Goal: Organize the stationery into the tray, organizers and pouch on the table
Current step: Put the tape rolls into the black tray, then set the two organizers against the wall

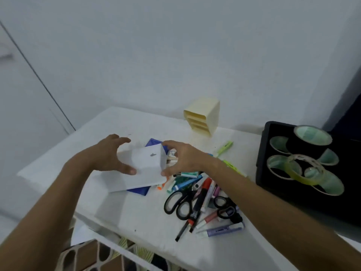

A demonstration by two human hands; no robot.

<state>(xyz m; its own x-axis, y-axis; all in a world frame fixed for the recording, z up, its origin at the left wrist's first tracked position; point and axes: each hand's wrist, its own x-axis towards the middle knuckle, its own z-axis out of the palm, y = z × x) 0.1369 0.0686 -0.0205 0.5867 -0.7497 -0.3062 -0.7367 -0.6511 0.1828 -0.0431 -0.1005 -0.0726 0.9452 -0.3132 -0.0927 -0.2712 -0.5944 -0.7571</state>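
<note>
On the white table [136, 216], work down from the big pieces. The black tray [261, 153] sits at your right with the tape rolls [304, 169] already in it. At the back stands the cream organizer [212, 114], tipped so its slots face you.

In front of you is the white box [146, 163], lying on its side over the blue pouch [140, 191], its open end turned right toward the pile of pens [205, 196]. It looks like thin, stiff plastic or card: light, smooth, probably slick, and likely to spill whatever is inside if you tilt that open end down. A few sticks show at its mouth.

Your left hand [109, 155] is spread wide, fingers arched over the box's left end with the thumb near its lower face; it looks released, not yet clamped. Your right hand [183, 157] is curled at the open end, thumb low and fingers over the top edge, pinching the box there.

Take it by the two short ends, as you nearly have, and squeeze gently, because thin walls may flex. Keep the mouth level or upward when you stand it.

The two scissors [179, 202] and the green highlighters [225, 147] lie loose beside the pens, all still to sort. The pouch will be soft and floppy; free it only after the box is lifted clear.
</note>
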